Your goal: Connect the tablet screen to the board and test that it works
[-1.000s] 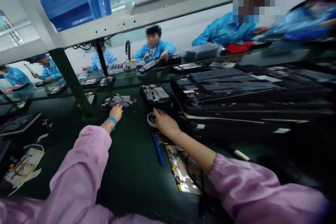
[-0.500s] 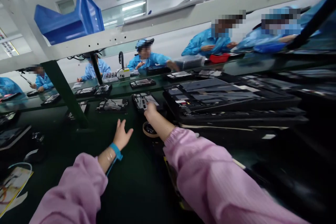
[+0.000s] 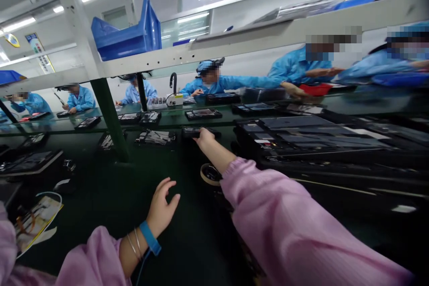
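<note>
Flanking right hand [image 3: 205, 137]: stack [image 3: 311, 136] (tape [image 3: 204, 178] nearby)

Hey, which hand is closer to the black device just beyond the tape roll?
Right. Your right hand holds the black device; your left hand is well short of it, closer to you.

Electronics workshop: blue-coated workers [image 3: 81, 98], green bench [image 3: 110, 196], opened devices [image 3: 156, 137].

The right hand [image 3: 205, 136] hid part of a dark device [image 3: 189, 132], and the right arm [image 3: 284, 205] covered an edge of the tape roll [image 3: 205, 178]. The picture's left edge cut off a blue bin [image 3: 11, 76]; its right edge cropped a co-worker [image 3: 368, 66]. Blur smeared the stacked panels [image 3: 318, 137].
</note>
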The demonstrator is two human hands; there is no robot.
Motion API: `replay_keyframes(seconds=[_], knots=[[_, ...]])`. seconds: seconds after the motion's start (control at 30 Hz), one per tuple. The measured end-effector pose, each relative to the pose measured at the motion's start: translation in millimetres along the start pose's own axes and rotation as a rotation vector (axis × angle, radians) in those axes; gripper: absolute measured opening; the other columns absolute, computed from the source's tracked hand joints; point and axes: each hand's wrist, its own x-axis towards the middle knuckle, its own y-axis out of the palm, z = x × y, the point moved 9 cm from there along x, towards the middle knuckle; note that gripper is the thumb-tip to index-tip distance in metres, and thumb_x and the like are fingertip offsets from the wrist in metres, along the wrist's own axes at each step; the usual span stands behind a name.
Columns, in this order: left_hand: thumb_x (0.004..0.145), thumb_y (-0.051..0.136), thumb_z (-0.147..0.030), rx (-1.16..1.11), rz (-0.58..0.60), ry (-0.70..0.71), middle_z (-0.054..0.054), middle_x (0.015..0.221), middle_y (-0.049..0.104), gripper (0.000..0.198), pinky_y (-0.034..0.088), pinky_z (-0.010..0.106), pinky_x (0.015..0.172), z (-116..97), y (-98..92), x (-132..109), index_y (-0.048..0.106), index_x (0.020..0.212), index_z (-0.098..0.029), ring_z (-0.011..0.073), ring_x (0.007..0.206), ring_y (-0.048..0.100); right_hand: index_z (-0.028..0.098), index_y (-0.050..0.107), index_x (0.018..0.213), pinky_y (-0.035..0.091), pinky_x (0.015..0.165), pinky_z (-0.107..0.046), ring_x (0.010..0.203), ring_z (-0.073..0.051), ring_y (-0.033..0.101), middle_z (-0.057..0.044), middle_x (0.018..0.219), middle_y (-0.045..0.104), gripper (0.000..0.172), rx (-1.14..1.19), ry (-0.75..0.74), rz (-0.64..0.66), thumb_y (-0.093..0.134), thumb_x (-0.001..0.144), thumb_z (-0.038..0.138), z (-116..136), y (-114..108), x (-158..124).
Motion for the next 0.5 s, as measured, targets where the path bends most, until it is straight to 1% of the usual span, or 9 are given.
replay_keyframes(seconds=[0.07,0.13,0.2,0.27,0.33,0.37,0.4,0.43,0.5], knots=[[0.078,0.07,-0.027,-0.071,-0.054,-0.046,0.017,0.134,0.061,0.031,0.049,0.049,0.1,4,-8.2,5,0.069,0.108,-0.018,0.0299,0.122,0.059,0.016,0.058,0.125,0.057,0.085,-0.044,0.102,-0.023,0.063,-0.01,0.123,0.06,0.035,0.054,0.159,0.015,0.062,0.096,0.036,-4,2,-18],[0.081,0.069,-0.035,-0.152,-0.133,-0.094,0.017,0.131,0.062,0.034,0.048,0.048,0.102,2,-27.4,10,0.067,0.111,-0.018,0.0297,0.121,0.06,0.015,0.059,0.12,0.058,0.078,-0.038,0.094,-0.02,0.065,-0.008,0.116,0.063,0.028,0.116,0.289,0.047,0.061,0.097,0.032,-4,-5,-48],[0.086,0.06,-0.045,-0.245,-0.23,-0.137,0.017,0.137,0.058,0.042,0.046,0.046,0.105,-6,-57.1,11,0.063,0.12,-0.019,0.0291,0.128,0.055,0.014,0.063,0.107,0.058,0.07,-0.029,0.081,-0.014,0.066,-0.005,0.101,0.067,0.012,0.176,0.381,0.097,0.056,0.098,0.018,-2,-20,-89],[0.092,0.045,-0.053,-0.337,-0.308,-0.182,0.016,0.146,0.051,0.051,0.048,0.044,0.103,-16,-89.1,2,0.057,0.129,-0.02,0.0283,0.133,0.051,0.016,0.065,0.089,0.057,0.065,-0.022,0.07,-0.011,0.065,-0.002,0.084,0.069,0.016,0.219,0.459,0.164,0.052,0.092,0.006,-1,-43,-135],[0.093,0.037,-0.057,-0.41,-0.332,-0.247,0.017,0.143,0.054,0.057,0.05,0.045,0.101,-23,-112.2,-18,0.056,0.131,-0.019,0.029,0.131,0.053,0.016,0.066,0.077,0.058,0.061,-0.022,0.063,-0.012,0.065,-0.002,0.073,0.069,0.015,0.228,0.54,0.215,0.058,0.085,0.005,-8,-70,-180],[0.092,0.04,-0.057,-0.447,-0.327,-0.301,0.017,0.138,0.058,0.058,0.051,0.046,0.1,-23,-118.3,-33,0.058,0.13,-0.018,0.03,0.128,0.056,0.015,0.067,0.076,0.059,0.061,-0.023,0.063,-0.014,0.066,-0.004,0.073,0.07,0.01,0.222,0.591,0.264,0.062,0.081,0.007,-15,-83,-201],[0.089,0.049,-0.056,-0.495,-0.325,-0.393,0.015,0.134,0.062,0.056,0.049,0.047,0.102,-17,-120.6,-51,0.061,0.128,-0.018,0.0306,0.127,0.057,0.014,0.069,0.081,0.06,0.065,-0.025,0.068,-0.016,0.069,-0.006,0.079,0.073,0.004,0.202,0.642,0.354,0.066,0.079,0.012,-25,-91,-223],[0.086,0.057,-0.053,-0.503,-0.325,-0.485,0.013,0.132,0.064,0.053,0.046,0.046,0.106,-10,-121.1,-72,0.063,0.127,-0.019,0.0305,0.127,0.057,0.014,0.071,0.093,0.061,0.071,-0.028,0.078,-0.02,0.072,-0.009,0.091,0.075,0.015,0.164,0.664,0.419,0.07,0.078,0.018,-36,-101,-240],[0.079,0.07,-0.043,-0.454,-0.352,-0.622,0.008,0.131,0.066,0.05,0.041,0.044,0.112,5,-121.2,-113,0.066,0.124,-0.024,0.0297,0.128,0.056,0.019,0.066,0.122,0.06,0.087,-0.038,0.106,-0.028,0.069,-0.013,0.12,0.07,0.047,0.021,0.624,0.443,0.073,0.078,0.034,-62,-127,-262]])
